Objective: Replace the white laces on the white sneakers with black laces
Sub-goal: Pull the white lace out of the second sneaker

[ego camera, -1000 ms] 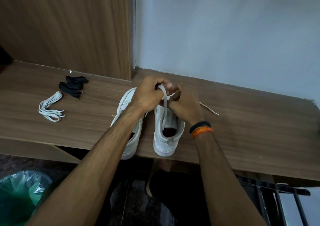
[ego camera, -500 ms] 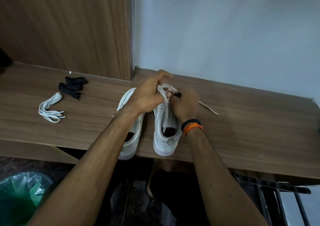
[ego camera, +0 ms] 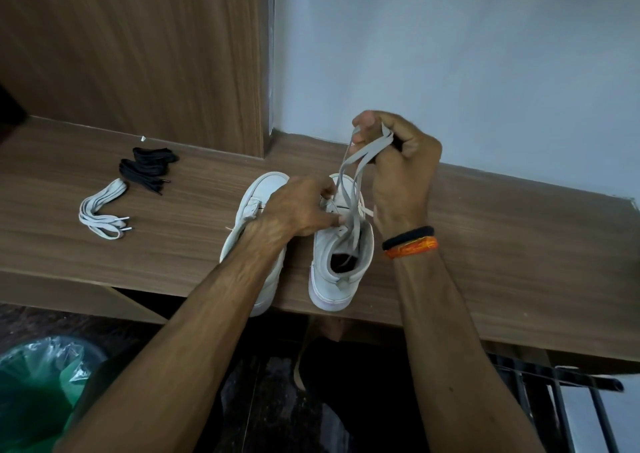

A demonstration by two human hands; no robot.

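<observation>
**Wooden desk, second sneaker: white lace coming free**

Wood-grain desk (ego camera: pixel 485 244) against a pale wall carried the work. On it stood the right sneaker (ego camera: pixel 341 272), heel toward the front edge, and from its eyelets a white lace (ego camera: pixel 349 189) ran up in two flat, greyish strands. The right hand (ego camera: pixel 398 175) was clamped on a bunch of that lace, fingers curled round it well above the shoe. Half a second earlier that hand had been down at the tongue, close to the other; now it was raised and the lace was drawn out long and fairly taut — a sign, I judged, that several eyelet rows had been cleared. The left hand (ego camera: pixel 301 210) stayed low, its fingers pinching the lace at the throat of the shoe.

Just beside it, partly under the left forearm, lay the left sneaker (ego camera: pixel 256 217), which appeared to have no lace. Farther left on the desk a bundled white lace (ego camera: pixel 104 210) lay near the black laces (ego camera: pixel 149 168), folded and untouched. So the removal stage looked nearly over — threading in black had not begun.

Below the desk edge, at lower left, a bin with a green liner (ego camera: pixel 34 393) showed.
</observation>
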